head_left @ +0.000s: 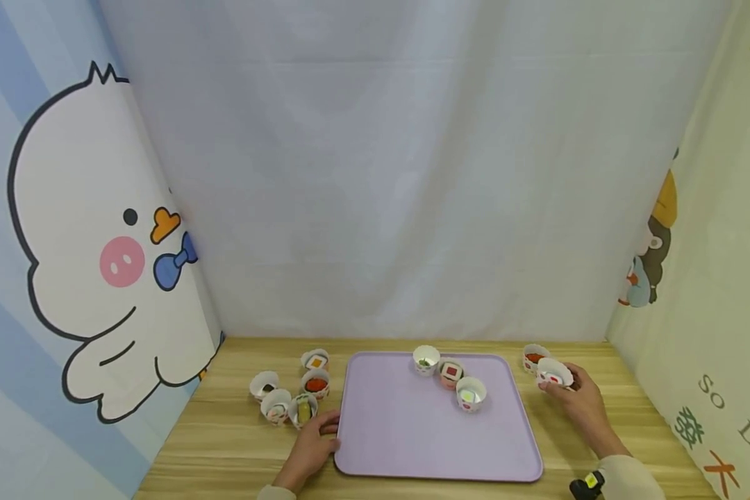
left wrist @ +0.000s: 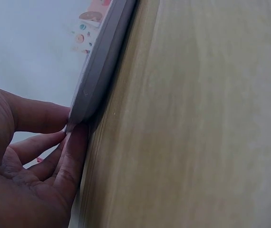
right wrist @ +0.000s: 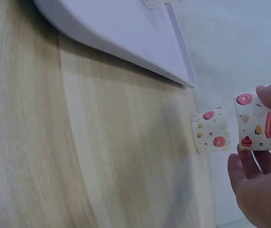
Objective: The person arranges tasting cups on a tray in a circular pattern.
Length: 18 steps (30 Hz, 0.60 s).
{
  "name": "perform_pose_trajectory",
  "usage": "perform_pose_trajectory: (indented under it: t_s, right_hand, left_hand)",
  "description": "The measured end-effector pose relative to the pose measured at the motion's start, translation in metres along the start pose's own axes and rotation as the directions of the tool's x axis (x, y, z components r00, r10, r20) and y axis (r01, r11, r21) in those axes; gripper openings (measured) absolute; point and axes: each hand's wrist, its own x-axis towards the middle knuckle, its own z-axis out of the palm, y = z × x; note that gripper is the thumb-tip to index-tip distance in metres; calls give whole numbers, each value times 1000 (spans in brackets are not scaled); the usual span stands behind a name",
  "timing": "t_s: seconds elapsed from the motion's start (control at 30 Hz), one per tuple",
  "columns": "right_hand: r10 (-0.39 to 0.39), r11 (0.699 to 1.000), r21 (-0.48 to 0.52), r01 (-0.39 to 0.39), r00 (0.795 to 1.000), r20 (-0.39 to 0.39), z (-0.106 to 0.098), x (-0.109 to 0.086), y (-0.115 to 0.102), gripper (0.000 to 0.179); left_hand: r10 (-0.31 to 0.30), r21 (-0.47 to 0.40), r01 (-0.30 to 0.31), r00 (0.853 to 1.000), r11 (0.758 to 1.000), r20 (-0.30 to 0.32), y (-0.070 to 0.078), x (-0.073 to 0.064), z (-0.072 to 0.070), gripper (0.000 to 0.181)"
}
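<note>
A lilac tray [head_left: 437, 444] lies on the wooden table, and my left hand [head_left: 312, 444] pinches its left edge between thumb and fingers. In the left wrist view the tray's rim [left wrist: 100, 71] runs up from the fingertips. Right of the tray, my right hand [head_left: 580, 404] holds a white paper cup [head_left: 554, 375] with something small and red inside. Its printed cake and doughnut pattern shows in the right wrist view, where the held cup [right wrist: 261, 123] is above the tabletop. Close behind it stands another paper cup [head_left: 535, 357] with orange-red contents.
Three cups stand toward the tray's back: one with green bits [head_left: 426, 361], a pinkish one with a red-centred square [head_left: 451, 373], and one with a pale yellow piece [head_left: 471, 394]. Several more cups [head_left: 277, 407] cluster left of the tray. A white curtain [head_left: 400, 208] hangs behind the table.
</note>
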Motion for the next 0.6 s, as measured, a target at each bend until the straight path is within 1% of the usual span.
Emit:
perform_pose_trajectory:
  t_s: [0.23, 0.37, 0.6]
  right_hand:
    - [-39, 998, -56, 38, 999, -13, -11, -8, -11, 78]
    - [-54, 998, -36, 53, 999, -8, -17, -14, -18, 79]
    - [-115, 993, 5, 116, 992, -43, -21, -24, -22, 73]
  left_hand:
    - [-19, 12, 19, 1000, 1000, 7, 0, 1, 0, 58]
    - [-18, 11, 18, 1000, 1000, 0, 1, 1, 0, 58]
    - [-28, 5, 28, 1000, 1000, 6, 0, 2, 1, 59]
